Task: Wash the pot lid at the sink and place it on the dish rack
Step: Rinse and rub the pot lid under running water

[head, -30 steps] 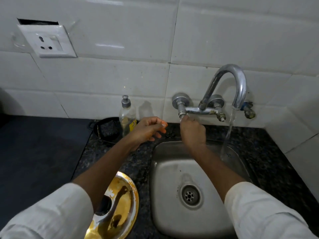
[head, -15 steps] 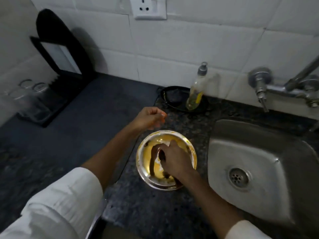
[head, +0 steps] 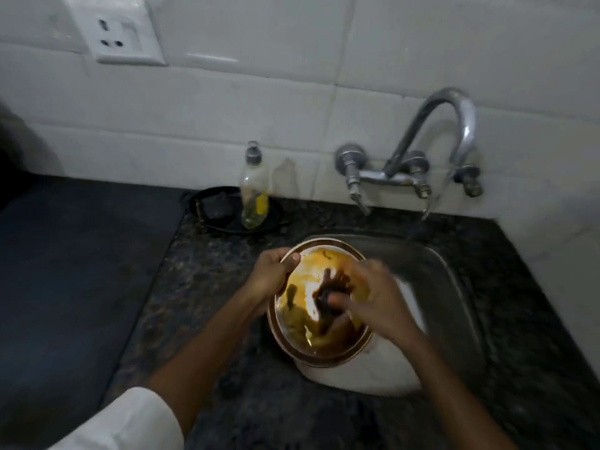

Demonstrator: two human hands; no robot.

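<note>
The round steel pot lid [head: 302, 306], smeared yellow, is held tilted over the left edge of the steel sink [head: 454, 280]. My left hand [head: 271, 276] grips the lid's upper left rim. My right hand [head: 370, 293] is closed around the lid's black knob near its middle and looks blurred. Water runs from the curved tap [head: 451, 131] into the sink at the back right, apart from the lid. The dish rack is out of view.
A clear dish soap bottle [head: 254, 186] stands in a black dish [head: 220, 209] holding a dark scrubber, behind the lid against the white tiled wall. Dark speckled counter surrounds the sink. A wall socket [head: 113, 30] sits upper left.
My right hand left the tap handle, took the lid by its knob on the counter and carried it right over the sink. My left hand has taken hold of the rim.
</note>
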